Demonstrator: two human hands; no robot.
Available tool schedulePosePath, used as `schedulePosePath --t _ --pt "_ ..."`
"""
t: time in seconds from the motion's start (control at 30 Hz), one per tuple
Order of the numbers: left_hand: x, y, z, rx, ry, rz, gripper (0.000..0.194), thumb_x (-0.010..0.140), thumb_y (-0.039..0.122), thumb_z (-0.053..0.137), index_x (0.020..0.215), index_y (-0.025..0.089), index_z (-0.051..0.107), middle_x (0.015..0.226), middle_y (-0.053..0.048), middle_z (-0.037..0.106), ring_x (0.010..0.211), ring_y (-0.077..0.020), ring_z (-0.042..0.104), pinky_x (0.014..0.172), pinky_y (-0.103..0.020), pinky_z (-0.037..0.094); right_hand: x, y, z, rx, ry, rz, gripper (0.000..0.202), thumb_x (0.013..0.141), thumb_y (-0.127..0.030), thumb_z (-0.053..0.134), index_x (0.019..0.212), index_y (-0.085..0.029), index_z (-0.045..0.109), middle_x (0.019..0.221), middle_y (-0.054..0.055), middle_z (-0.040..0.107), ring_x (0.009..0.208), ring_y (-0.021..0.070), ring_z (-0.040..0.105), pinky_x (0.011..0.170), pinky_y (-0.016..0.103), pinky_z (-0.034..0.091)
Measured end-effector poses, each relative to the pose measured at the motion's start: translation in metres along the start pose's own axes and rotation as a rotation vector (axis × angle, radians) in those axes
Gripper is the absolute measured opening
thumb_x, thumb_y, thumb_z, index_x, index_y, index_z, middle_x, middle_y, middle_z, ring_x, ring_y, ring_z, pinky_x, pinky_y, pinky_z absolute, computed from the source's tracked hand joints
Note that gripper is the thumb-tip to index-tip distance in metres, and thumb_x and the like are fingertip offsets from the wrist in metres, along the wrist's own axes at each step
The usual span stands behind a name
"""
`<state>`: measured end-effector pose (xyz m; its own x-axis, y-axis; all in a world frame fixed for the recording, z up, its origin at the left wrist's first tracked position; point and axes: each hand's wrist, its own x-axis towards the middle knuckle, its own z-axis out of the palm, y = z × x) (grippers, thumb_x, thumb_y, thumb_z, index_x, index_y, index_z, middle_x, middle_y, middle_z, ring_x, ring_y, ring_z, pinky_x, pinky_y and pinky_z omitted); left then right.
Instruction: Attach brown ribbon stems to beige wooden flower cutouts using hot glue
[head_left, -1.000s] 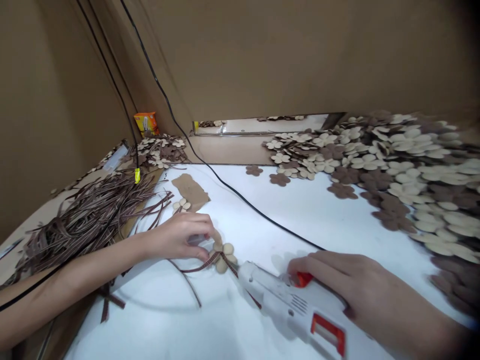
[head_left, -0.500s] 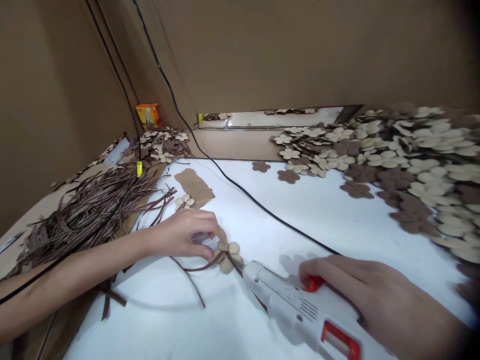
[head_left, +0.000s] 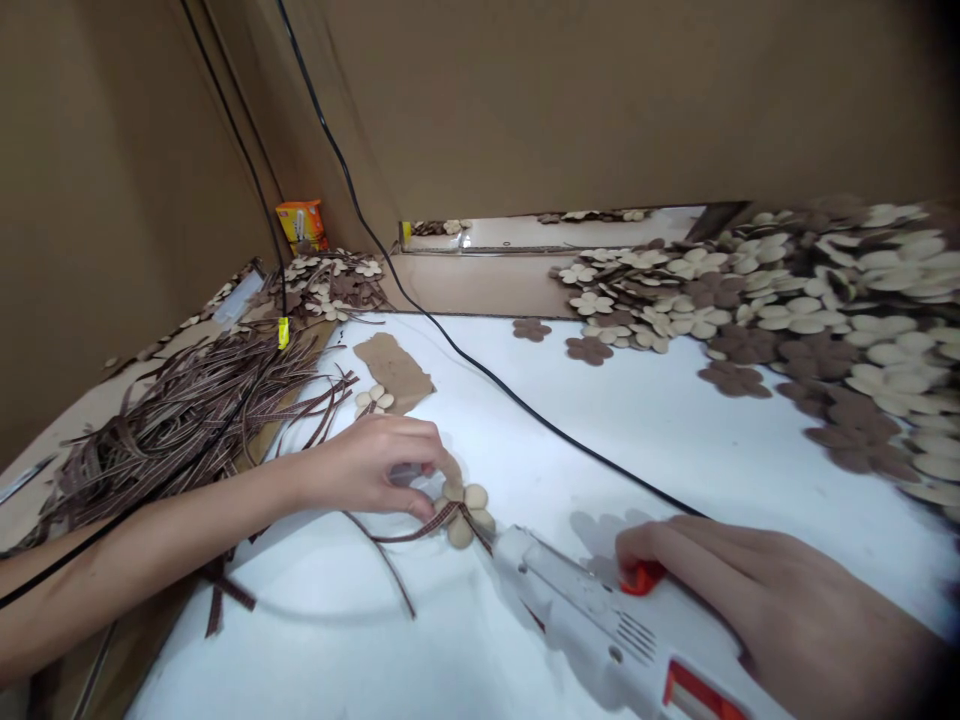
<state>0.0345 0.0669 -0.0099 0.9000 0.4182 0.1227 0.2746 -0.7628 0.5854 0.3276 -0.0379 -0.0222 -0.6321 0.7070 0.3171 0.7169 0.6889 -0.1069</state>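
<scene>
Your left hand [head_left: 371,465] pinches the flower [head_left: 465,505] and ribbon [head_left: 420,528]; your right hand [head_left: 750,590] grips the glue gun [head_left: 592,620] (nozzle close): hot glue could burn your fingers.

Far behind my grip I see an orange box [head_left: 301,222] by the cardboard wall [head_left: 600,100]. A ribbon heap [head_left: 172,420] lies off left, loose flower cutouts [head_left: 810,310] well right.
</scene>
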Motion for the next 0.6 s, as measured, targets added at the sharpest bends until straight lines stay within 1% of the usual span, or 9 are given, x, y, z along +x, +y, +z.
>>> schedulePosePath --t 0.1,0.23,0.47,0.6 --pt "0.0 0.0 0.0 -0.004 0.009 -0.002 0.023 0.076 0.036 0.067 0.091 0.019 0.063 0.082 -0.002 0.06 0.074 -0.013 0.055 0.067 -0.021 0.038 0.0 0.0 0.0 -0.007 -0.01 -0.001 0.03 0.062 -0.004 0.036 0.073 -0.021 0.058 0.061 0.004 0.065 0.049 0.0198 0.062 0.045 0.029 0.047" --pt "0.0 0.001 0.0 0.002 0.002 -0.005 0.024 0.076 0.036 0.067 0.091 0.018 0.064 0.081 -0.002 0.06 0.074 -0.0127 0.055 0.067 -0.02 0.037 -0.001 0.0 0.001 0.032 -0.028 0.013 0.03 0.06 -0.004 0.037 0.074 -0.022 0.057 0.062 0.003 0.065 0.05 0.02 0.061 0.046 0.029 0.046" --pt "0.0 0.0 -0.001 0.006 -0.014 -0.009 0.026 0.076 0.036 0.067 0.094 0.018 0.064 0.081 -0.001 0.059 0.075 -0.0121 0.055 0.068 -0.02 0.037 -0.015 0.005 0.014 0.052 -0.08 0.068 0.04 0.051 -0.005 0.039 0.083 -0.023 0.054 0.071 0.003 0.065 0.059 0.0228 0.062 0.053 0.032 0.045" --pt "0.0 0.0 0.0 -0.007 -0.011 -0.013 0.025 0.075 0.034 0.068 0.094 0.018 0.064 0.079 -0.001 0.059 0.073 -0.0115 0.054 0.068 -0.019 0.037 -0.011 0.005 0.009 0.095 -0.134 0.12 0.038 0.05 -0.005 0.039 0.079 -0.024 0.054 0.069 0.001 0.064 0.058 0.0213 0.062 0.051 0.03 0.044"
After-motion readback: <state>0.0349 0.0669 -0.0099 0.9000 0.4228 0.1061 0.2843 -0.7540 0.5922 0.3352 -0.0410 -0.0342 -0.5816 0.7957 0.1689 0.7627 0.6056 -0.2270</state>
